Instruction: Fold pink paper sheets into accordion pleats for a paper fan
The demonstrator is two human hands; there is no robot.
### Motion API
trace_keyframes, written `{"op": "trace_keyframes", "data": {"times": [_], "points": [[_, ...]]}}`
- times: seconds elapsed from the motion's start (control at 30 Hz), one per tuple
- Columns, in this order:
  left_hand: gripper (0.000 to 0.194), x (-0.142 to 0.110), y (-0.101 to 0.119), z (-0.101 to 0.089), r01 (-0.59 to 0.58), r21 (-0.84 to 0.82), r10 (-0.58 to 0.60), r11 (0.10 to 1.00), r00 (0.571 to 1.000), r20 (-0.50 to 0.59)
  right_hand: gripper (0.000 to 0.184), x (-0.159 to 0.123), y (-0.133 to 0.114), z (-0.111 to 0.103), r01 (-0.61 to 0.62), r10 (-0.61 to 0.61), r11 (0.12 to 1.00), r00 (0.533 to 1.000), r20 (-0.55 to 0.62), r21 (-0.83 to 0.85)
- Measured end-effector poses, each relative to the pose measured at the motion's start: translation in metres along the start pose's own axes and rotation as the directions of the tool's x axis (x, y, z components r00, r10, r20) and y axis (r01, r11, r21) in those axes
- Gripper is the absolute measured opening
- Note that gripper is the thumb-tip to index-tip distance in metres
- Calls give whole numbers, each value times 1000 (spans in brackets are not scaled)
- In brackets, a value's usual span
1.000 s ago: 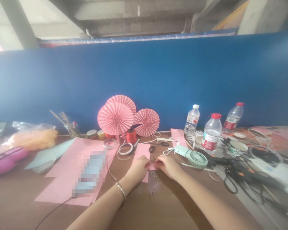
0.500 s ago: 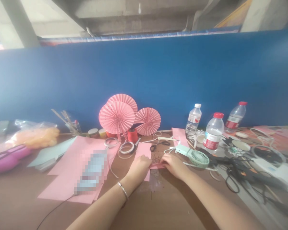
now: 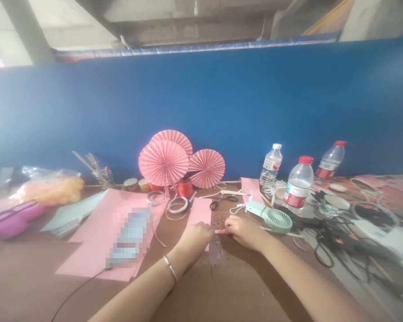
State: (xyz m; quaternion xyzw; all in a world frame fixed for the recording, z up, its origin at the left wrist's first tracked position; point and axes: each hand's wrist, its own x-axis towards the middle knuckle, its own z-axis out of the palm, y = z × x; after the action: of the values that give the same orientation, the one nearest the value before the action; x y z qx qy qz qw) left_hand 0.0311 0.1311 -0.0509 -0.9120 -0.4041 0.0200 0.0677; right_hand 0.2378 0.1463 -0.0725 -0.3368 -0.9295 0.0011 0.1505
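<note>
Both of my hands are closed on the two ends of a narrow folded pink paper strip (image 3: 219, 231), just above the brown table. My left hand (image 3: 196, 237), with a silver bangle on the wrist, has its fingers curled at the left end. At the other end, my right hand (image 3: 242, 230) pinches the strip between thumb and fingers. A flat pink paper piece (image 3: 200, 211) lies partly under my left hand. Black-handled scissors (image 3: 231, 200) rest behind the strip. Three round pleated pink paper fans (image 3: 164, 163) stand against the blue panel.
Pink sheets (image 3: 87, 255) with a pixelated phone-like object lie left. A red thread spool (image 3: 185, 188) and a tape roll (image 3: 177, 205) sit behind my hands. Right are a mint handheld fan (image 3: 278, 220), a red-capped bottle (image 3: 298, 183), other bottles and tangled black cables (image 3: 325, 250).
The pink paper between my hands now shows as a narrower strip. My left hand has shifted slightly down and to the right; the right has barely moved.
</note>
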Motion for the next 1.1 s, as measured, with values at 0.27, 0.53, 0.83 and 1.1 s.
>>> {"op": "trace_keyframes", "data": {"times": [0.27,0.53,0.83,1.1], "points": [[15,4,5,-2,-15,-10,15,1000,1000,17,21,-1,-10,-11,-44,44,998,999,13,41],[20,6,7,5,-4,-23,5,1000,1000,16,15,25,-21,13,-316,367,881,926,-89,353],[19,2,9,3,33,-13,-33,999,999,24,14,26,-5,24,-399,435,848,900,-29,350],[16,2,10,2,59,-13,-59,998,998,27,10,-18,23,9,-514,542,788,840,13,341]]}}
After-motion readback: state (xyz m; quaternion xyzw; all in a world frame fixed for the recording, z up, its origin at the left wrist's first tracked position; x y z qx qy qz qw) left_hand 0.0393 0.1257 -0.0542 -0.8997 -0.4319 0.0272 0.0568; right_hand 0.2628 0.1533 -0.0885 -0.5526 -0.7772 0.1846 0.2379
